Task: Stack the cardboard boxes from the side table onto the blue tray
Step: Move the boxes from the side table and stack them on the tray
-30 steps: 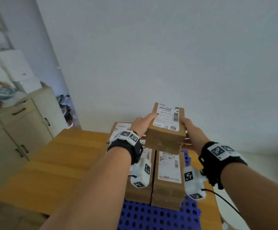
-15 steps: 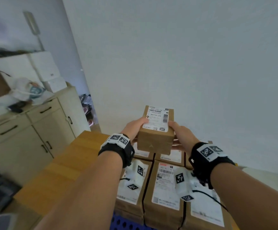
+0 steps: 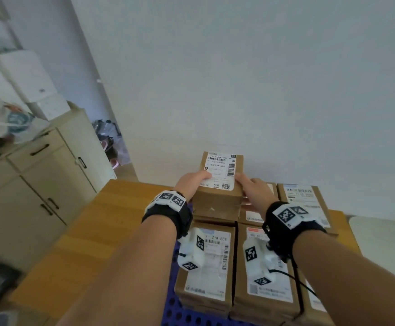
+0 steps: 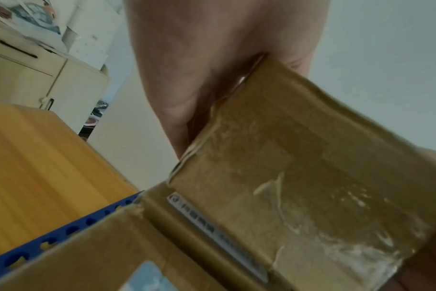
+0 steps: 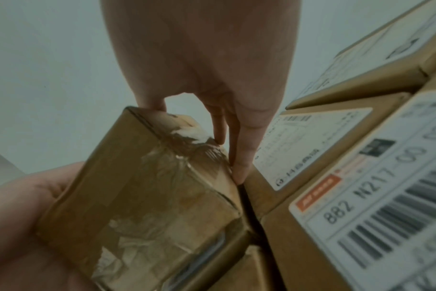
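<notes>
At the far left of the stack, both hands are gripping one small brown cardboard box with a white shipping label (image 3: 220, 182). Left hand (image 3: 191, 184): thumb lying across the top label, palm against the left side face; the other fingers are hidden behind the box, so can't tell their spread. Right hand (image 3: 254, 191): thumb on the top right edge, fingers (image 5: 244, 157) pressed together, running straight down the right side face to the bottom edge, pinching the box against the thumb.

Held box: label facing up, long axis running away from the person toward the white wall (image 3: 262, 78), taped end face (image 4: 299, 187) pointing back at the wrists. It's sitting level or nearly so, over the back-left box of the layer below; contact is unclear, the right wrist view showing a dark gap along its lower right edge.

Lower layer: flat brown cardboard boxes with white barcode labels (image 3: 205, 262) lying side by side, touching, long axes also pointing toward the wall. They're sitting on the blue perforated plastic tray (image 3: 182, 314), which is resting on the light wooden table (image 3: 92, 231). Cream cabinet with black handles (image 3: 38, 180) standing to the left, well apart.
</notes>
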{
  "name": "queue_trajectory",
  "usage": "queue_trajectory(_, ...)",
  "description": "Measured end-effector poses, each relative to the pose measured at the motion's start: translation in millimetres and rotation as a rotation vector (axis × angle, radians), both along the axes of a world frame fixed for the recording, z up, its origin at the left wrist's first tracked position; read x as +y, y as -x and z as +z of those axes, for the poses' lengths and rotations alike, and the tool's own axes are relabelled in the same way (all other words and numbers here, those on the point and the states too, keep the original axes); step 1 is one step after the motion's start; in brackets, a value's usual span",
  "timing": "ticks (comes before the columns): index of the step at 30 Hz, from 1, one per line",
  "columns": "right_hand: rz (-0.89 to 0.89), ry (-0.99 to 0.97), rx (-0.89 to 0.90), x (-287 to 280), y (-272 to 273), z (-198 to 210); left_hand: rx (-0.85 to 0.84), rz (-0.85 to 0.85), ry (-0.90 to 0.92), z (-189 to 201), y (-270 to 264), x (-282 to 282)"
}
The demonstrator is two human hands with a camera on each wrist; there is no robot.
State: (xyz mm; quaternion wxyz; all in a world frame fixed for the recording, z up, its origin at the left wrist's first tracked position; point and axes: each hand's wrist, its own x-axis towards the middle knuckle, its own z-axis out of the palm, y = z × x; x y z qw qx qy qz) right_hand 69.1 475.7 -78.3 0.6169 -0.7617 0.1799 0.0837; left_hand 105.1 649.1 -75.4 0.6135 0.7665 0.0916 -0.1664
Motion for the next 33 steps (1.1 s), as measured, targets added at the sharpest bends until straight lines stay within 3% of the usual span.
queue_trajectory(7,-0.049,0.024,-0.007,13.6,0.7,-6.5,-0.021,-0.044,-0.040,-11.3,-7.3,9.2)
queue_trajectory(27,-0.078,0.174,-0.036,13.7,2.6,1.3,0.007,-0.121,-0.158,3.1,-4.8,4.4)
queue_trajectory(30,-0.069,0.297,-0.075,11.0,5.2,7.3,-0.044,-0.104,-0.239,13.4,-3.7,3.3)
queue_trajectory(33,0.017,0.606,-0.111,5.2,12.8,17.9,-0.150,-0.104,-0.400,24.9,-2.2,1.9)
